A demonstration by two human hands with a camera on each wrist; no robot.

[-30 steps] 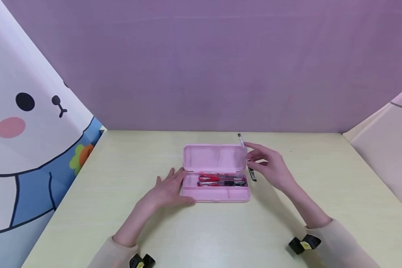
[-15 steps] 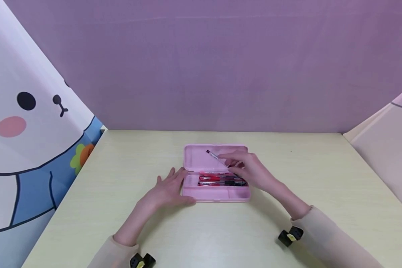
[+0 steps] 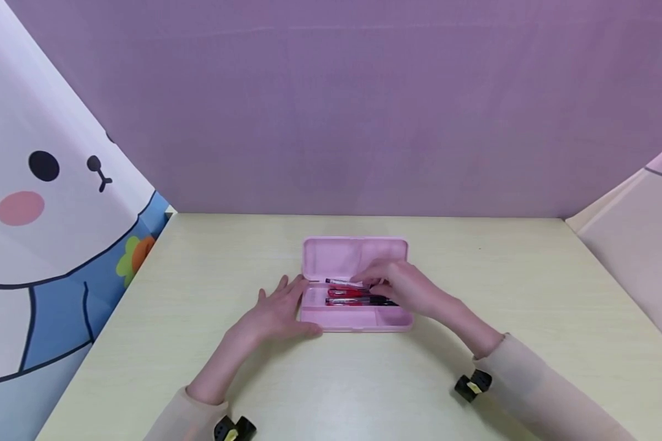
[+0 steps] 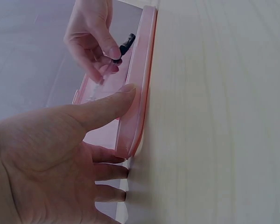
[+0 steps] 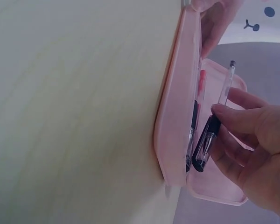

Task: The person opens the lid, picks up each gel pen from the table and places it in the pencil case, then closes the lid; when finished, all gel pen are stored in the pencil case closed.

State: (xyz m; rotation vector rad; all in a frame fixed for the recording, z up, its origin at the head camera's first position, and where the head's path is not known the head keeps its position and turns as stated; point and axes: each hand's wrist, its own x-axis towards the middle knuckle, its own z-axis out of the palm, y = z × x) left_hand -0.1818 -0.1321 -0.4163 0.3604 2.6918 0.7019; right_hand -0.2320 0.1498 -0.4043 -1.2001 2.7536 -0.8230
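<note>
An open pink pencil case (image 3: 336,318) lies on the table, its lid (image 3: 331,257) folded back. My left hand (image 3: 276,312) rests against its left end, thumb on the front edge and the other fingers spread nearly straight. Over the case's back compartment, my right hand (image 3: 403,286) pinches a clear pen with a black cap (image 5: 226,88) between thumb and fingers. The pen's free end points left, low over the compartment. Below it, a red pen (image 3: 343,293) and a pen with black parts (image 3: 353,301) lie lengthwise; my right fingers cover their right ends.
The pale wooden table (image 3: 336,386) spreads around the case. A purple backdrop (image 3: 364,122) rises behind it, and a cartoon-printed cloth (image 3: 60,245) hangs at the left. Each sleeve carries a small black camera, such as the right one (image 3: 473,385).
My right hand has carried the pen from beyond the case's right side leftward over it, then down toward the back compartment. The pen has swung to lie nearly lengthwise. My left hand stays put.
</note>
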